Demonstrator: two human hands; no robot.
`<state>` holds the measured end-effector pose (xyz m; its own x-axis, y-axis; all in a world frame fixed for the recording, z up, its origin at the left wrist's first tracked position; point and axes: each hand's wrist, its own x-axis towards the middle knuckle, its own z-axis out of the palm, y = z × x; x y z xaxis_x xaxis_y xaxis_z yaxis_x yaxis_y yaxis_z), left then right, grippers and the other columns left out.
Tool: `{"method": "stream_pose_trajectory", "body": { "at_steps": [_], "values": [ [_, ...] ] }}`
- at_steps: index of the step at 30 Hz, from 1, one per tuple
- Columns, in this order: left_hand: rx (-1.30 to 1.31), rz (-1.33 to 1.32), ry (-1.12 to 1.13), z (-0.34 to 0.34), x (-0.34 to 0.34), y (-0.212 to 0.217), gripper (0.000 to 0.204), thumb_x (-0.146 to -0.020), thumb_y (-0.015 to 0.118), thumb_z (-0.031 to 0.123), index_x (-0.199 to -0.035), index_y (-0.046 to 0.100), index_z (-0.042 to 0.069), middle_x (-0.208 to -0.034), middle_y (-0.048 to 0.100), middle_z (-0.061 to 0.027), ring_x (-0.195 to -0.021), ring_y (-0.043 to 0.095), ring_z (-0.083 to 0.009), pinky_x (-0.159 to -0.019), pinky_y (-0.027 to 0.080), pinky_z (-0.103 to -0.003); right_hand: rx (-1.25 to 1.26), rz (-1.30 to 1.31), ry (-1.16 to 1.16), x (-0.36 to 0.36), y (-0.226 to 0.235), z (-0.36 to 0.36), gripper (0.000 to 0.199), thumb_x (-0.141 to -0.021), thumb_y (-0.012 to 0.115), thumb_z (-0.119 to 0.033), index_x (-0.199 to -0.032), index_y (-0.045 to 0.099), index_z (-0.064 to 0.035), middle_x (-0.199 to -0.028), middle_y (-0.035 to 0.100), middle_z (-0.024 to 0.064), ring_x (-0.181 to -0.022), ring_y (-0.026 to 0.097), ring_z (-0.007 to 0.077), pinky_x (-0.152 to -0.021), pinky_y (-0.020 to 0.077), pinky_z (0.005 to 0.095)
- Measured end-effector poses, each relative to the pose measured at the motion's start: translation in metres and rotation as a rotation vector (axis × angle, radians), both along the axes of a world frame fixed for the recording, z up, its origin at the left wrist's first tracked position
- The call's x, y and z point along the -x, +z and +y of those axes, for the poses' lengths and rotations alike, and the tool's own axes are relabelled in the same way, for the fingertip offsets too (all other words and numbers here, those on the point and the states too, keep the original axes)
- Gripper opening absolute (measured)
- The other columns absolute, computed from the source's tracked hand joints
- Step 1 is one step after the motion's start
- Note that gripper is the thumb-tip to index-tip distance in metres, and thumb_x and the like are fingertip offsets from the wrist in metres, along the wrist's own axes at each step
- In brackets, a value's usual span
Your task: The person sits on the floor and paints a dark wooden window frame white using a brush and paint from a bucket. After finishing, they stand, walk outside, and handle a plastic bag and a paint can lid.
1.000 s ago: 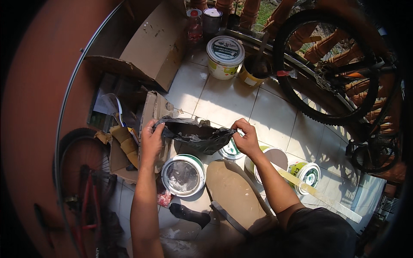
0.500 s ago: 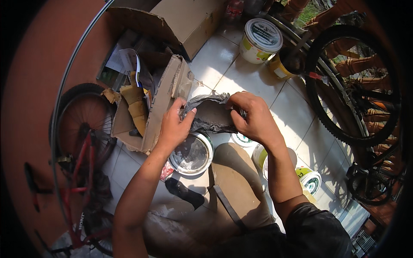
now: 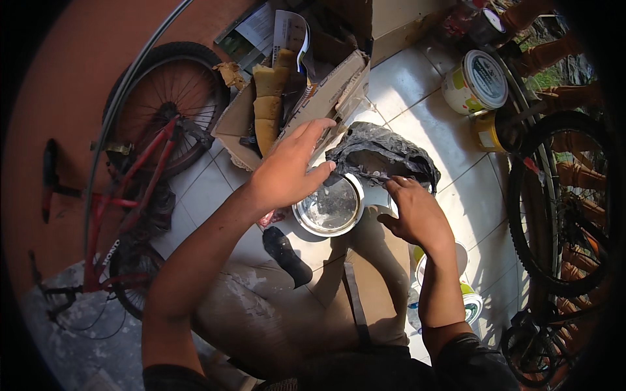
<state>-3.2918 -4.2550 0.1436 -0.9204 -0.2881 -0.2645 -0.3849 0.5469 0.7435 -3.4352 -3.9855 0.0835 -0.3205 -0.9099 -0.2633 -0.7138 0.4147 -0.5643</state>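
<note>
Resting against fingers (image 3: pixel 399 186): black rag (image 3: pixel 381 156).

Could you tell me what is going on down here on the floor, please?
A person is crouched over a tiled floor among bicycles. Their right hand grips the near edge of a crumpled dark plastic bag. The left hand hangs open just left of it, fingers spread, above an open metal tin with a shiny inside. A torn cardboard box of scraps lies beyond the hands, and lidded paint tubs stand to the right beside a bicycle wheel.
</note>
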Motion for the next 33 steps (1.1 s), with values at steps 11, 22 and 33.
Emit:
{"method": "stream_pose_trajectory", "body": {
  "at_steps": [11,22,33],
  "values": [
    [0.162,0.566,0.82,-0.045,-0.177,0.147,0.04,-0.111,0.069,0.013,-0.147,0.063,-0.004,-0.139,0.073,-0.0167,-0.122,0.076,-0.0214,-0.11,0.056,-0.035,-0.122,-0.259,0.399,-0.273,-0.106,-0.24,0.046,-0.097,0.078,-0.029,-0.129,0.068,0.0018,-0.121,0.077,0.0257,-0.115,0.076,0.0432,-0.098,0.063,0.0532],
    [0.107,0.581,0.898,-0.032,-0.23,0.155,0.042,-0.101,0.08,-0.001,-0.14,0.064,-0.007,-0.133,0.074,-0.0215,-0.112,0.076,-0.0184,-0.099,0.06,-0.029,-0.004,0.449,0.501,-0.378,-0.299,-0.26,0.048,-0.114,0.048,-0.032,-0.155,0.064,-0.0131,-0.161,0.057,0.0167,-0.157,0.042,0.0364,-0.132,0.0231,0.0725],
    [0.15,0.602,0.747,-0.038,-0.246,0.161,0.04,-0.106,0.074,0.006,-0.142,0.063,-0.008,-0.128,0.076,-0.0184,-0.109,0.077,-0.0182,-0.106,0.057,-0.033,0.156,-0.03,0.354,-0.415,-0.2,-0.292,0.024,-0.114,0.047,-0.023,-0.127,0.054,-0.0038,-0.112,0.077,0.0187,-0.132,0.061,0.0425,-0.134,0.0168,0.0755]
  ]
}}
